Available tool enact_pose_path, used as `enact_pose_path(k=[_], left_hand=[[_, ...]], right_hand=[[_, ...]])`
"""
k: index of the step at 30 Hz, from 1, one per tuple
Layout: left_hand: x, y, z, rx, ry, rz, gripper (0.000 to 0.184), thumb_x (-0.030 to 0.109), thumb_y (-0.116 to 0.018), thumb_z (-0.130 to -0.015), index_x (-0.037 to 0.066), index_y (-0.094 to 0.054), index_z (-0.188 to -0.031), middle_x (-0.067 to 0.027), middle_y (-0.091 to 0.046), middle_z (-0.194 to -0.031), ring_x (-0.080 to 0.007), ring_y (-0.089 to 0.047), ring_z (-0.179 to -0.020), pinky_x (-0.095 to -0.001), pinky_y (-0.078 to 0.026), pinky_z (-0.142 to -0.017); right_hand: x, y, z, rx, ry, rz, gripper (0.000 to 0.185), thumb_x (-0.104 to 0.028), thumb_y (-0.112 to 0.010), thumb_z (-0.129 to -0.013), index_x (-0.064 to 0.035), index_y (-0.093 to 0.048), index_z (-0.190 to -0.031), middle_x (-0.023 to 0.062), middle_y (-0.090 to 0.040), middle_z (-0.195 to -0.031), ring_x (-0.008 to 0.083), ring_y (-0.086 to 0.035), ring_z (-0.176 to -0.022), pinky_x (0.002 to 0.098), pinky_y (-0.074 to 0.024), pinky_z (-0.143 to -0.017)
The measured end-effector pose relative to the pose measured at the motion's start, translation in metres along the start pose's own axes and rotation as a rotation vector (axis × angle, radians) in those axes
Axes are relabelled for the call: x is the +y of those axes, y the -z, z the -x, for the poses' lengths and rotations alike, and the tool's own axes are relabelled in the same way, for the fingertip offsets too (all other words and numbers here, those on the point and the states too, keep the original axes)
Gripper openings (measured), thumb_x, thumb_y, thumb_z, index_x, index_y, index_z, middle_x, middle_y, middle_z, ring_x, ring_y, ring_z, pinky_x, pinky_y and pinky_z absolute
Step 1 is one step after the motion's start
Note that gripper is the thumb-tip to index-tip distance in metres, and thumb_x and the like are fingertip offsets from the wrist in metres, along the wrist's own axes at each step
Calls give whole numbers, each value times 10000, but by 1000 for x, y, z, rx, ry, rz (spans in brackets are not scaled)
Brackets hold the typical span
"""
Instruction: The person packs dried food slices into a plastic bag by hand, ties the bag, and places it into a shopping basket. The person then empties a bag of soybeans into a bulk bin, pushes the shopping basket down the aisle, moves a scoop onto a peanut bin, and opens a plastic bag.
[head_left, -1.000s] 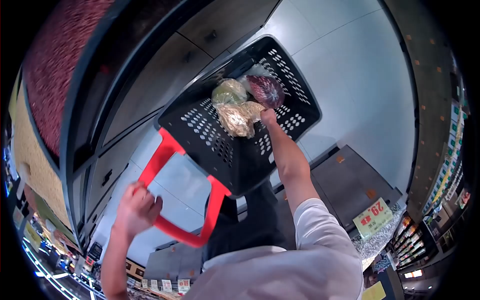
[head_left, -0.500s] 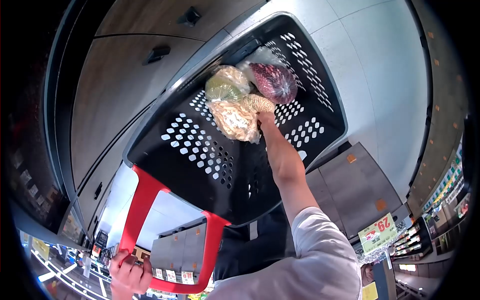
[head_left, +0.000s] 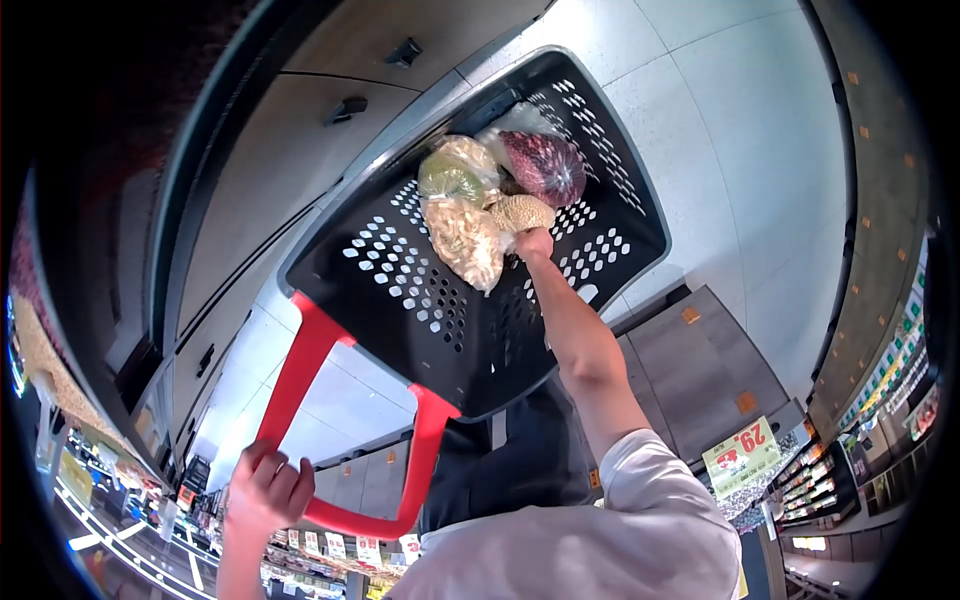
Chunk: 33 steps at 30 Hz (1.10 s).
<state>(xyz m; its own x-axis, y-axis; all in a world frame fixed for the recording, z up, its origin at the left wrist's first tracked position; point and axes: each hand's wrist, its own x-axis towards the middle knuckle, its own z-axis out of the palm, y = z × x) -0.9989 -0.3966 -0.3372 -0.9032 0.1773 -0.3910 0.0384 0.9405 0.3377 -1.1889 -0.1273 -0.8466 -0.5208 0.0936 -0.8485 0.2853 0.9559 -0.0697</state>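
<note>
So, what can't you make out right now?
In the head view:
- Right hand: its back hides the fingertips and exact grip.
- Basket floor beneath the bags: they cover it.
- Price card: fine print too small.
- Left forearm: cut off by the bottom edge.

Pale tiled floor (head_left: 700, 120) runs between grey-brown cabinets (head_left: 290, 120) and low units, with bright strip lights (head_left: 105, 535) beyond.

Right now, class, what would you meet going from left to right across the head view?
Left hand → clear bag of pale pieces → right hand → price card with a red 29.
</note>
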Motion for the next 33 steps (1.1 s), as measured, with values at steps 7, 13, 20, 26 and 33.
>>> enact_pose_path(k=[7, 13, 20, 26, 33], left_hand=[[4, 5, 4, 14, 18, -15, 189, 98, -614, -564, 50, -633, -747, -20, -512, -668, -204, -549, -736, -374, -507, -816], [14, 18, 9, -3, 78, -64, 135, 116, -615, -647, 57, -627, -768, -41, -573, -739, -216, -576, -864, -357, -456, -922], [25, 31, 27, -22, 138, 56, 377, 24, -652, -644, 71, -649, -1018, -74, -606, -904, -246, -561, -981, -399, -365, -1042], [4, 67, 65, 176, 88, 1349, 600, 170, -695, -807, 52, -472, -1351, -116, -609, -1189, -237, -565, -1140, -395, -412, -1018], [-18, 35, 168, 689, -380, 2466, 719, 558, -459, -939, 81, -307, -1454, -94, -464, -1398, -211, -486, -1263, -373, -354, -1081]], right_hand=[[4, 69, 60, -67, 33, -85, 303, -249, -587, -749, 17, -708, -829, 242, -680, -835, 367, -675, -847, 419, -515, -814], [17, 186, 150, 239, 442, -134, 273, -257, -618, -821, 7, -683, -797, 224, -655, -740, 367, -663, -711, 449, -501, -664], [-40, 321, 362, 181, 604, -97, 215, -160, -616, -840, 31, -588, -745, 199, -581, -635, 280, -588, -572, 396, -447, -578], [-107, 350, 607, 174, 983, 103, 177, -101, -615, -827, 21, -535, -727, 206, -521, -623, 351, -545, -564, 391, -433, -553], [-204, 221, 796, -64, 1448, 315, 112, -33, -672, -759, -3, -575, -711, 146, -568, -624, 317, -586, -546, 361, -454, -509]])
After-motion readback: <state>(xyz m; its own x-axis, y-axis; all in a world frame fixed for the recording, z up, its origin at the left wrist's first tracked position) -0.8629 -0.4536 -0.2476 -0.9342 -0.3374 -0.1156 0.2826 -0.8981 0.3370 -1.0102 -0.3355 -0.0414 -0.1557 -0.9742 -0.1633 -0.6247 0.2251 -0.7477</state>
